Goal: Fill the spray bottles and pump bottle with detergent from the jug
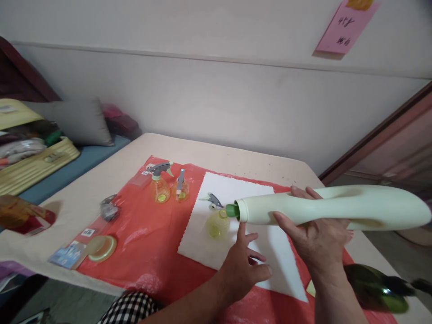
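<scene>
My right hand (312, 234) grips a large pale green bottle (337, 208) by its neck and holds it almost level, its green spout (232, 210) over the mouth of a small round yellow bottle (218, 223). That small bottle stands open on a white cloth (270, 245). My left hand (243, 265) is beside it, fingers loosely spread, index finger up near the small bottle, holding nothing that I can see. A grey spray head (212, 200) lies on the cloth just behind the small bottle.
Two orange spray bottles (159, 182) (181, 185) stand at the back of a red plastic sheet (141, 234). A roll of tape (101, 247), a small card (64, 255) and a grey crumpled thing (108, 209) lie at left. A dark green bottle (378, 288) lies at lower right.
</scene>
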Available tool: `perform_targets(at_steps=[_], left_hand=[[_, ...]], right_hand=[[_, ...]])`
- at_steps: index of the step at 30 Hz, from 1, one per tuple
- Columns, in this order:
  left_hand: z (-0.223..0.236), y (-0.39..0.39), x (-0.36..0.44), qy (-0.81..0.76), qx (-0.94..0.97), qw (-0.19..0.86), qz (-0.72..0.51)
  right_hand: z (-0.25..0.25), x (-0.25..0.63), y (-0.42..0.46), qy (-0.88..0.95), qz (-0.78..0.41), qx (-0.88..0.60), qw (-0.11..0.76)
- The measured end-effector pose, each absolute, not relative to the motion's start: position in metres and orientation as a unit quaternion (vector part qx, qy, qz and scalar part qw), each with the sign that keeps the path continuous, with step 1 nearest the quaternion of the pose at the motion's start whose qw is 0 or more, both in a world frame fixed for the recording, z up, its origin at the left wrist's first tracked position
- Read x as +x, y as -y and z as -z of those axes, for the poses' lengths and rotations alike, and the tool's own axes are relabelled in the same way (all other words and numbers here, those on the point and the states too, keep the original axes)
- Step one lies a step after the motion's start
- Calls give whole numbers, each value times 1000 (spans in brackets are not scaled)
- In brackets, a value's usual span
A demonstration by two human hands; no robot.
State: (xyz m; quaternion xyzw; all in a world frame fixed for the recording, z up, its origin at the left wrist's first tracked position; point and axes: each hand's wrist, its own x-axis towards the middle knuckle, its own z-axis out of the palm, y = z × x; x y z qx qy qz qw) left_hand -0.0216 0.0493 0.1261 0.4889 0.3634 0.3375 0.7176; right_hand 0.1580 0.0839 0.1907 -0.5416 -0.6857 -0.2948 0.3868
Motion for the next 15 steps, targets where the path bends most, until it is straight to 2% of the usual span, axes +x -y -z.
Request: perform_targets(at_steps=[15], left_hand=[[-128, -49, -22, -366, 482, 724, -331]], right_hand=[[-192, 158, -83, 688, 311, -537, 377]])
